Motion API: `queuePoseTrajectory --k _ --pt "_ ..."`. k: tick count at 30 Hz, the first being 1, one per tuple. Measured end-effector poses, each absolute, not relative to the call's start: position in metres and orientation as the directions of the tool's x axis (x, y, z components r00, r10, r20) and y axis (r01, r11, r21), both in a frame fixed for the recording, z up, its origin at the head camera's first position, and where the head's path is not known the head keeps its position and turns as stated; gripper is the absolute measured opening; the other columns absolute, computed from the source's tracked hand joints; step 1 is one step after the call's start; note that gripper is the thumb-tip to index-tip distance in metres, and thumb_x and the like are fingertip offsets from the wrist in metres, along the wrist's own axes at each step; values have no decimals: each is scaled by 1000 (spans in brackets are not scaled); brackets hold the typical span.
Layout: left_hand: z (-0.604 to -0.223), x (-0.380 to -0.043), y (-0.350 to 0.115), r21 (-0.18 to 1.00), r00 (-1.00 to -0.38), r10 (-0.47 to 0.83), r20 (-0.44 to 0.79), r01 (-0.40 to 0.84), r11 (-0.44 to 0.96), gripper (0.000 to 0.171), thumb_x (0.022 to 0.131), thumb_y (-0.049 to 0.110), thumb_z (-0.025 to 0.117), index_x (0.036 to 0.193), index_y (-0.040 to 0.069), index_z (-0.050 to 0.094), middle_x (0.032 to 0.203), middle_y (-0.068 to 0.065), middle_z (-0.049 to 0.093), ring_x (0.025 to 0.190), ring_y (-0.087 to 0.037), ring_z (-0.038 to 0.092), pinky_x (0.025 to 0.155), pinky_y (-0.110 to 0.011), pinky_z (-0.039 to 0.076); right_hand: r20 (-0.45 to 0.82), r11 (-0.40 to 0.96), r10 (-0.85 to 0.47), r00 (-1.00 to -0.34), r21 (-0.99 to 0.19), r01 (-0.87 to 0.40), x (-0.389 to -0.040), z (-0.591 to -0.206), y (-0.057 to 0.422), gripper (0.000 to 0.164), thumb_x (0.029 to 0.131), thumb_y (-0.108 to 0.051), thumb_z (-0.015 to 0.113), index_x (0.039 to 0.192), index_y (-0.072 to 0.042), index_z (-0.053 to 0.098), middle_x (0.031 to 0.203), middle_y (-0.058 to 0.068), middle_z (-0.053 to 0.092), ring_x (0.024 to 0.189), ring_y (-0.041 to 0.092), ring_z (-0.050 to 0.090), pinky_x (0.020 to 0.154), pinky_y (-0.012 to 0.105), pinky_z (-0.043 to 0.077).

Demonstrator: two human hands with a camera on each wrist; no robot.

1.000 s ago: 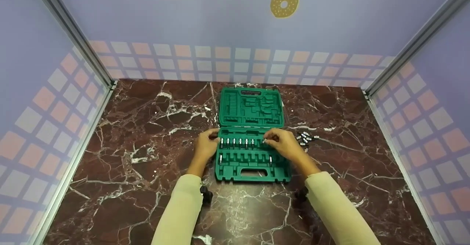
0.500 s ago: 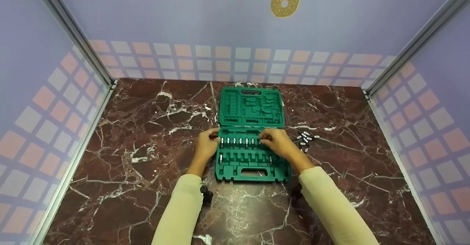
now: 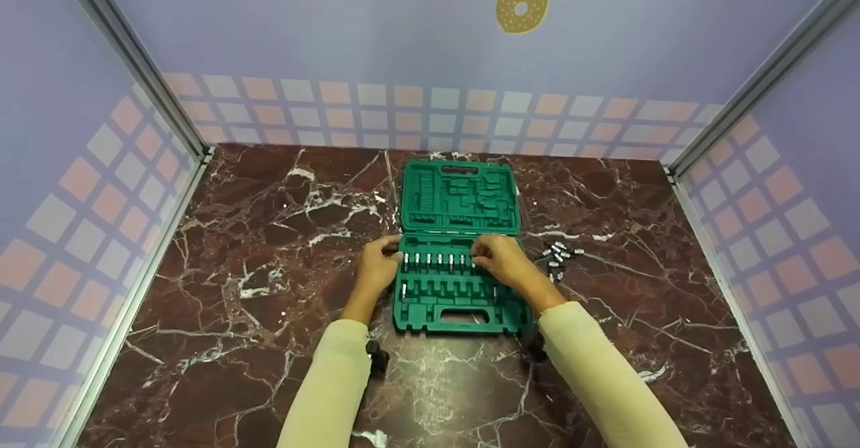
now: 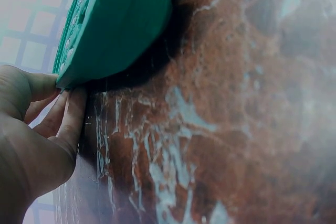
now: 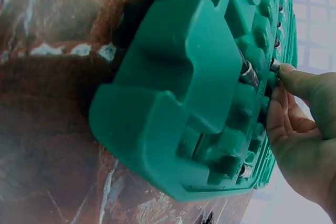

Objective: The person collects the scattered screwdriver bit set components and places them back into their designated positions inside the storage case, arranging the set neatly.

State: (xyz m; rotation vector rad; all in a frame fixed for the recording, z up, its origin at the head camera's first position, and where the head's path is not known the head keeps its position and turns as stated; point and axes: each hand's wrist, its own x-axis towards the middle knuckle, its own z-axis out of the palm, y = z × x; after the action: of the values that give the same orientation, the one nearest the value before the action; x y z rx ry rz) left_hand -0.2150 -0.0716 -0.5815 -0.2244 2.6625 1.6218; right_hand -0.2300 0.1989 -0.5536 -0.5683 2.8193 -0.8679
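Note:
A green plastic tool case [image 3: 420,314] lies open on the table, its moulded lid [image 3: 430,199] folded back. My left hand [image 3: 377,266] grips the case's left edge, thumb on the rim and fingers below it in the left wrist view. Several silver-and-dark bit sockets [image 3: 440,260] stand in the upper row of slots. At the right end of that row, my right hand [image 3: 504,260] pinches another bit socket [image 5: 275,65] between thumb and fingers, right at its slot. The lower row holds one bit socket [image 3: 404,291] at the left and another [image 3: 495,291] at the right.
Just right of the case, several loose bit sockets [image 3: 557,252] lie in a small pile on the dark red marbled table [image 3: 269,340]. Patterned panels [image 3: 430,45] enclose the back and both sides.
My right hand has moved slightly left along the upper row with the bit socket, to the slot beside the standing ones. My left hand has stayed on the case edge.

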Motion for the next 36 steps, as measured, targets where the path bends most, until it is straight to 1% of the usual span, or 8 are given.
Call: queuePoseTrajectory --k 4,7,11,15,22,29,36 --pt "-582 -215 -71 885 -989 -112 -93 -133 446 35 98 7 68 131 14 72 120 -10 74 110 -29 69 91 -47 55 -30 773 -366 -930 -565 -286 -231 -554 197 11 95 -11 74 104 -5 72 102 15 70 94 31 68 83 46 57" --pt "-582 -215 -70 886 -989 -114 -91 -133 444 36 97 6 69 132 14 72 120 -11 74 110 -29 70 91 -47 56 -67 785 -330 -942 -574 -234 -232 -554 196 15 95 -12 75 108 -5 71 105 15 66 98 30 65 85 46 56" --pt "-581 -215 -70 884 -989 -117 -95 -138 446 36 97 6 68 132 14 72 120 -11 74 110 -29 69 91 -47 55 -104 797 -298 -949 -575 -187 -234 -553 196 18 94 -15 76 110 -6 71 107 14 64 99 29 63 86 46 54" --pt "-581 -215 -71 880 -988 -117 -97 -140 454 36 98 7 68 132 14 72 121 -11 74 111 -30 69 92 -48 55 -114 795 -282 -953 -584 -165 -235 -553 195 19 94 -16 77 109 -7 71 107 14 64 98 29 62 86 46 54" --pt "-580 -215 -70 882 -989 -116 -94 -137 451 36 98 6 68 132 14 72 121 -11 74 111 -30 69 92 -48 55 -78 783 -304 -949 -589 -202 -236 -558 197 18 96 -16 74 110 -6 70 105 15 64 96 29 62 85 46 53" --pt "-580 -216 -70 884 -990 -121 -79 -126 449 35 96 4 69 130 13 73 118 -12 74 109 -30 69 92 -47 55 -49 779 -307 -951 -586 -221 -235 -559 198 18 96 -17 74 110 -6 70 104 14 64 95 29 62 84 47 53" --pt "-582 -215 -71 884 -989 -128 -71 -122 451 35 95 4 69 128 13 74 114 -11 76 107 -29 70 92 -47 54 -20 774 -316 -949 -583 -246 -232 -563 200 19 96 -18 74 112 -7 71 104 14 64 94 28 64 83 46 55"
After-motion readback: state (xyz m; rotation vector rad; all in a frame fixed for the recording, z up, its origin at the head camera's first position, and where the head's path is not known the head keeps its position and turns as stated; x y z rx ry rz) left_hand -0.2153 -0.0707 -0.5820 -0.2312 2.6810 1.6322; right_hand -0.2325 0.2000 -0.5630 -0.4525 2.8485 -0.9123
